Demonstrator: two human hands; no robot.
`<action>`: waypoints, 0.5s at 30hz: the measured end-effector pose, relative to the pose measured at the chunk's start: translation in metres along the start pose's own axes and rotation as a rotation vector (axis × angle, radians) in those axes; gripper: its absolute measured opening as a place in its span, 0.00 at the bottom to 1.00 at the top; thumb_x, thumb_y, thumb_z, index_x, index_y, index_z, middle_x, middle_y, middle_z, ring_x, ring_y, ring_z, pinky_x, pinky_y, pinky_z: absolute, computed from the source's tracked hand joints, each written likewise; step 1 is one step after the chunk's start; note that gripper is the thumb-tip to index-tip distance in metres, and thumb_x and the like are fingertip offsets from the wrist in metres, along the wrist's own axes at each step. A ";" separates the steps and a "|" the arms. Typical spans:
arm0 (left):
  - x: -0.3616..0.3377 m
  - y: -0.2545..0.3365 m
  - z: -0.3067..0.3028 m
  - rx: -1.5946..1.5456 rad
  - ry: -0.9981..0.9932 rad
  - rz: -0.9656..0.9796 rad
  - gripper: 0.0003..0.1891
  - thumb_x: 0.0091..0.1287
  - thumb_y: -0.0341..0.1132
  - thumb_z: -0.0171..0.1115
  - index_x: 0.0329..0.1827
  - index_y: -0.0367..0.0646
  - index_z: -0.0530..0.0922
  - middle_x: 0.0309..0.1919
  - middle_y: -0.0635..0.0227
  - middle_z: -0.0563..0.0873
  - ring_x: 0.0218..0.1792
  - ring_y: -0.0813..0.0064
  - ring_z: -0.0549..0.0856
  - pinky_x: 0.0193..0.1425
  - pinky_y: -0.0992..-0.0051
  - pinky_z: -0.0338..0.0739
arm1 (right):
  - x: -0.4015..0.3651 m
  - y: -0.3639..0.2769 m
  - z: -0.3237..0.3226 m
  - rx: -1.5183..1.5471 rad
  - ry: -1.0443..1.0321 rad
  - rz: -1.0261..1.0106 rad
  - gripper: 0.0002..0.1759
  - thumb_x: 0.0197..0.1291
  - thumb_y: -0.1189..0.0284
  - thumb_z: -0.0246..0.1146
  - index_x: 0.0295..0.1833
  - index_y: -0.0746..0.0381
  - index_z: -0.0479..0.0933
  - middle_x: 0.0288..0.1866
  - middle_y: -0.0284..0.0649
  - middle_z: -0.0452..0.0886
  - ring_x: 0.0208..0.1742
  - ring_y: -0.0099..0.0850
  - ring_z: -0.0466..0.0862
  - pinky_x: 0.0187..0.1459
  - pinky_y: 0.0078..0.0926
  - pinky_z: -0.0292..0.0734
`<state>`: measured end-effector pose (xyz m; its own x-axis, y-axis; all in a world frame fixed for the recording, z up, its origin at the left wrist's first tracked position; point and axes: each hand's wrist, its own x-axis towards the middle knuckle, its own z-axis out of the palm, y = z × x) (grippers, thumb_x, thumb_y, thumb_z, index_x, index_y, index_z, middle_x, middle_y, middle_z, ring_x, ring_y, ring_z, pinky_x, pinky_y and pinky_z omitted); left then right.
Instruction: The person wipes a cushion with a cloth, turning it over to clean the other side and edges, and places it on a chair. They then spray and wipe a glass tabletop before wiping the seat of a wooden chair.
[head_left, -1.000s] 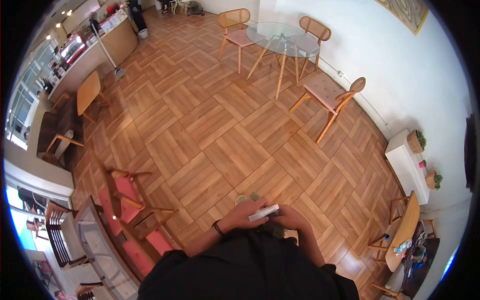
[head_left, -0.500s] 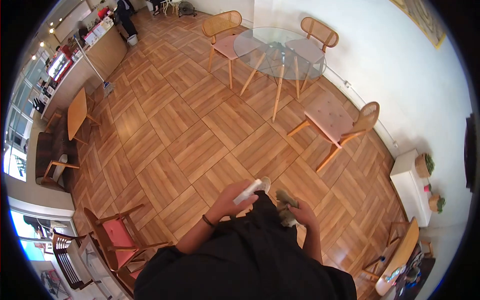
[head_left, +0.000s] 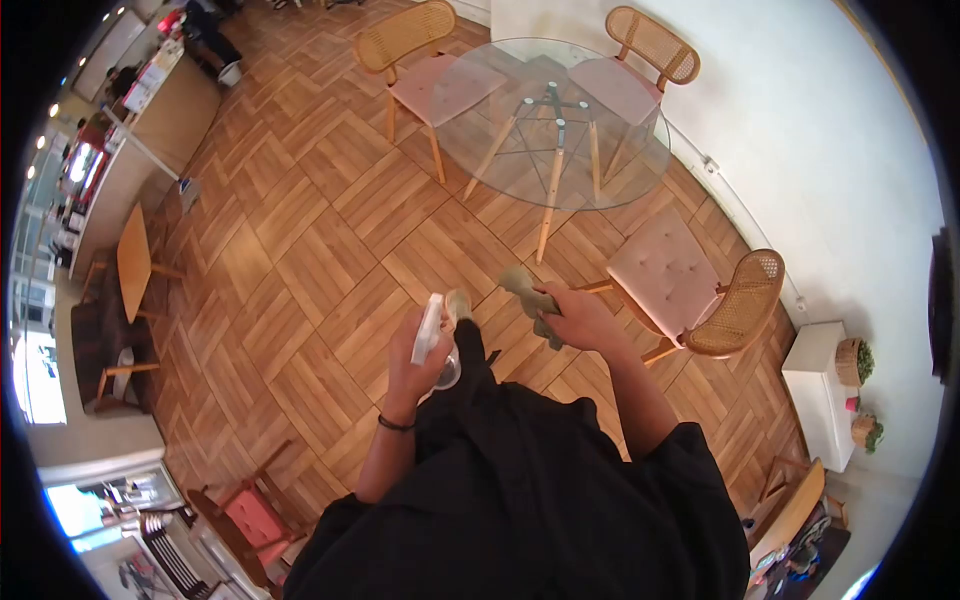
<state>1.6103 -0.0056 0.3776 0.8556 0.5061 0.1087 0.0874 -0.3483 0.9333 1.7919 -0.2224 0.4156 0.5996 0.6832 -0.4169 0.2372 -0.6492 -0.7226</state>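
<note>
Here our left hand [head_left: 412, 362] wraps tight round a white bottle [head_left: 430, 325]; at its three o'clock our right hand [head_left: 582, 318] clutches a green cloth [head_left: 527, 292], both above the floor, the glass table [head_left: 610, 165] at twelve.

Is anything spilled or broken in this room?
Nothing stands out. The glass table and its chairs stand upright, the floor looks dry, and the left hand holds a bottle, the right hand a cloth.
</note>
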 end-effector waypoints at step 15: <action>0.451 -0.111 0.089 0.163 -0.337 0.069 0.12 0.53 0.39 0.66 0.36 0.45 0.78 0.30 0.58 0.84 0.34 0.52 0.85 0.37 0.57 0.77 | 0.172 0.036 -0.054 0.455 0.378 0.534 0.21 0.69 0.69 0.63 0.64 0.62 0.76 0.52 0.49 0.85 0.55 0.41 0.84 0.58 0.36 0.76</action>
<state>2.0318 0.1911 0.2928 0.9797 0.1986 0.0259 0.0801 -0.5072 0.8581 1.9450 -0.1461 0.3470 0.7824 0.1049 -0.6139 -0.4418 -0.6012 -0.6658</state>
